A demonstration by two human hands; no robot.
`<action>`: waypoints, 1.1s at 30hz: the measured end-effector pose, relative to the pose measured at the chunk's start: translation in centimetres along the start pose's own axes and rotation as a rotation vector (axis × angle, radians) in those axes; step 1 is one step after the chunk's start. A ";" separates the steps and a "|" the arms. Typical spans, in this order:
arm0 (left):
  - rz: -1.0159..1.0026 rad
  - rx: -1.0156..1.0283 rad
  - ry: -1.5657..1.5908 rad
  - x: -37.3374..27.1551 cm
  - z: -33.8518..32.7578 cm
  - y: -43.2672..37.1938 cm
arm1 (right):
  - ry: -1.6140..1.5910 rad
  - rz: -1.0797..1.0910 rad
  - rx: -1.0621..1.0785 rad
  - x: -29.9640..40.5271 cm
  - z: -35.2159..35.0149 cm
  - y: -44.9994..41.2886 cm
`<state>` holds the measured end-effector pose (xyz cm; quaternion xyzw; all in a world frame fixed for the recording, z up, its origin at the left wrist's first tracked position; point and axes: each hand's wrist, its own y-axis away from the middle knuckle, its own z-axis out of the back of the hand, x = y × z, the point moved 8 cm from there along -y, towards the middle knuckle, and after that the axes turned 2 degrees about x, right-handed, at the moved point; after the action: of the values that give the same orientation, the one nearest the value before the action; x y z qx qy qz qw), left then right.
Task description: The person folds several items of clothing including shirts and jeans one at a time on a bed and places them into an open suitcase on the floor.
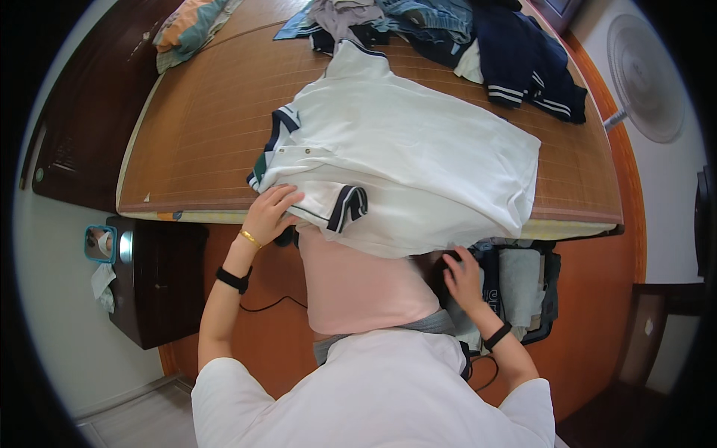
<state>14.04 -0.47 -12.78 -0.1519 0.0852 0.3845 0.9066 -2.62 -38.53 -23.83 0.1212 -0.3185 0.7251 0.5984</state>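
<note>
A white polo shirt with navy-and-white trim lies across the near edge of the bed, its collar at the left and its hem at the right. Two buttons show on the placket. The near sleeve lies on top of the shirt's body, its striped cuff facing right. My left hand touches the shirt at the near shoulder, fingers and thumb apart. Just below the shirt's near edge by the hem is my right hand, fingers spread and slightly blurred, with nothing seen in it.
Jeans and other clothes are heaped at the bed's far side, beside a navy garment. An open suitcase with rolled clothes stands on the floor, right. A fan is at the right, a dark cabinet at the left.
</note>
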 end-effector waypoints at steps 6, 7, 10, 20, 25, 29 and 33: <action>-0.114 -0.129 -0.077 -0.3 -1.0 0.2 | 0.245 0.190 0.166 2.4 -8.9 -1.4; -0.111 -0.134 -0.081 -0.4 -1.4 0.2 | 0.315 0.220 0.164 2.8 -9.6 -2.1; -0.082 -0.162 0.015 -0.6 -1.7 -0.2 | 0.310 0.255 0.155 3.6 -10.3 -4.5; -0.008 -0.159 0.114 -2.4 3.7 1.0 | 0.251 0.204 -0.060 6.1 2.6 -6.6; 0.048 -0.082 0.128 -3.7 5.5 3.3 | 0.413 -0.071 -0.177 3.5 12.5 -4.2; 0.225 0.103 0.311 -4.4 5.7 5.3 | 0.427 -0.059 -0.273 4.9 18.5 -2.7; 0.326 0.247 0.478 -5.4 7.1 5.9 | 0.047 -0.432 -0.093 -0.7 18.8 0.9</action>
<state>6.30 2.25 -5.91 -0.1110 0.3653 0.4648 0.7989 -7.19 -50.55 -10.06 0.1421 -0.3041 0.5673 0.7520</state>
